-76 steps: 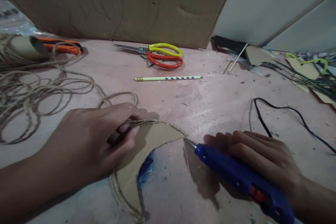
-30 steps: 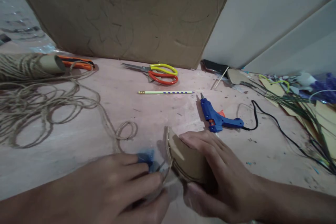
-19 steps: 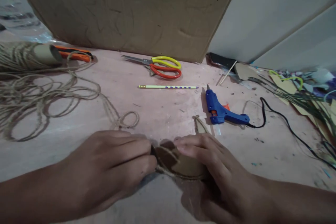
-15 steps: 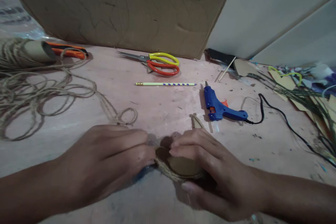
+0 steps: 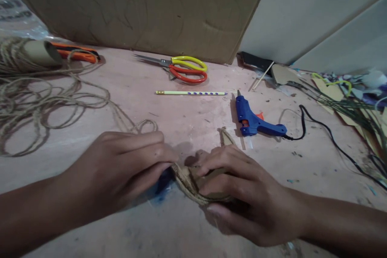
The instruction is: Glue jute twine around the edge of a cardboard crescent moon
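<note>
My right hand [image 5: 248, 193] is closed around a small cardboard piece [image 5: 208, 181], fingers on top and thumb below the near edge. Jute twine [image 5: 185, 183] runs along that edge and curves away from the cardboard at the left, leaving a gap. The left end of this twine is pinched in my left hand [image 5: 121, 173], whose fingertips partly hide it. Beyond my right knuckles shows a pointed twine-edged tip [image 5: 227, 138]; whether it belongs to the held piece is hidden.
A blue glue gun [image 5: 249, 115] with a black cord lies beyond my right hand. Further back are a pencil [image 5: 190, 93] and scissors [image 5: 184, 68]. At left, loose twine [image 5: 39, 105] trails from a roll [image 5: 39, 53] beside an orange cutter [image 5: 78, 54]. A cardboard panel [image 5: 145, 12] stands behind.
My left hand has drawn slightly left and up, and the twine at the left edge now stands apart from the cardboard. My right hand keeps its hold. The view has shifted slightly.
</note>
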A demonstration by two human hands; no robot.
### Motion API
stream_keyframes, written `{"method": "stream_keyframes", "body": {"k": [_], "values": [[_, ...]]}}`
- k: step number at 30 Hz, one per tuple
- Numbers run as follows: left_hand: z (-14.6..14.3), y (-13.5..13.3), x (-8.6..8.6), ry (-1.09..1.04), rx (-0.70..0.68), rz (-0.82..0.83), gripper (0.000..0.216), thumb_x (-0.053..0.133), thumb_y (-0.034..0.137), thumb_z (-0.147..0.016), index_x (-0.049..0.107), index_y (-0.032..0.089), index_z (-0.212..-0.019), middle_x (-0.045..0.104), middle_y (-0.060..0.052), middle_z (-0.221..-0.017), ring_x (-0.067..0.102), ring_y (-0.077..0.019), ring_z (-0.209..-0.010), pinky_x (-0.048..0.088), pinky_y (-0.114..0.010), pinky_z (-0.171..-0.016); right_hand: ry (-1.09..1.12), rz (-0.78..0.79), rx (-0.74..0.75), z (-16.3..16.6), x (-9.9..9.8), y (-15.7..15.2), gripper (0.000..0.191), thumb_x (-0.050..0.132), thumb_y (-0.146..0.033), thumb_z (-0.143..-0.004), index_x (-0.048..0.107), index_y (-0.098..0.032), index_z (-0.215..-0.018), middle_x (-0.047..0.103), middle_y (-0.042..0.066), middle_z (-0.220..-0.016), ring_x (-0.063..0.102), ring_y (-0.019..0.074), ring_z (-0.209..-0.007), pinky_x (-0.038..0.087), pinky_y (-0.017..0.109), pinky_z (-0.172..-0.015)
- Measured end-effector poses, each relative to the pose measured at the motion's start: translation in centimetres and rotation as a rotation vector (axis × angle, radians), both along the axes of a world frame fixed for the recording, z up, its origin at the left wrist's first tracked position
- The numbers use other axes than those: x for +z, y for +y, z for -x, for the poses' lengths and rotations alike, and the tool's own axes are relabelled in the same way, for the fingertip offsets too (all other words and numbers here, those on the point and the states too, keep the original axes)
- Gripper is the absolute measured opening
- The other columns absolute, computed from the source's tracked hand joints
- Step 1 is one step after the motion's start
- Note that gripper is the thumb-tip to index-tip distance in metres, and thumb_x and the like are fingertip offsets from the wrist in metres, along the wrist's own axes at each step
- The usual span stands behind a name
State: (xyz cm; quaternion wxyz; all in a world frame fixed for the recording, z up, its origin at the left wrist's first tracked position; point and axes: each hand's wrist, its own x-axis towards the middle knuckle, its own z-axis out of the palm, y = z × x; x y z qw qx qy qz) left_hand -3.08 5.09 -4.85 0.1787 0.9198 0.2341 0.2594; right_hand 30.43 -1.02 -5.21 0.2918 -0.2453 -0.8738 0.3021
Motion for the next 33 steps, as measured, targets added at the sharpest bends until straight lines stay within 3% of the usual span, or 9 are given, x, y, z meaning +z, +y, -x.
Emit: {"method": "stream_keyframes", "body": {"k": [4,12,22,29,33], "values": [[-0.28,0.14,0.23,-0.016,0.003,0.017,0.024,0.054,0.015,-0.129,0.074,0.028,-0.125,0.083,0.004,-0.094,0.079,-0.0145,-0.074,0.055,-0.028,-0.068,-0.009,-0.005,-0.004,-0.02,0.07,-0.02,0.014,0.079,-0.025,-0.121,0.075,-0.023,-0.134,0.087,0.013,-0.14,0.087,0.0281,-0.137,0.069,0.049,-0.125],[-0.45,0.57,-0.02,-0.003,0.012,0.054,0.027,0.056,0.02,-0.13,0.076,0.028,-0.113,0.077,0.005,-0.089,0.074,-0.0144,-0.072,0.051,-0.029,-0.065,-0.028,-0.004,-0.007,-0.1,0.31,-0.05,0.011,0.08,-0.023,-0.121,0.078,-0.02,-0.131,0.086,0.013,-0.137,0.085,0.0259,-0.136,0.068,0.047,-0.125],[-0.52,0.51,0.36,-0.055,0.021,0.103,0.026,0.059,0.017,-0.126,0.078,0.026,-0.11,0.069,0.009,-0.084,0.067,-0.0091,-0.07,0.047,-0.022,-0.064,-0.052,-0.048,0.0,-0.12,0.39,-0.07,0.016,0.08,-0.023,-0.119,0.077,-0.021,-0.135,0.085,0.013,-0.139,0.083,0.0274,-0.13,0.069,0.052,-0.126],[-0.75,0.6,0.39,-0.01,-0.002,0.099,0.03,0.058,0.02,-0.13,0.076,0.024,-0.106,0.069,0.006,-0.083,0.066,-0.0107,-0.068,0.048,-0.024,-0.062,-0.073,-0.018,-0.008,-0.01,0.65,-0.19,0.028,0.078,-0.016,-0.107,0.069,-0.024,-0.133,0.087,0.013,-0.135,0.083,0.0272,-0.119,0.07,0.047,-0.109],[-0.65,0.35,0.19,-0.008,-0.002,0.117,0.031,0.055,0.023,-0.131,0.076,0.025,-0.108,0.067,0.005,-0.082,0.065,-0.0132,-0.067,0.047,-0.028,-0.061,-0.085,-0.015,0.004,-0.08,0.76,-0.15,0.028,0.078,-0.016,-0.107,0.071,-0.022,-0.133,0.086,0.014,-0.136,0.083,0.028,-0.119,0.069,0.049,-0.109]]}}
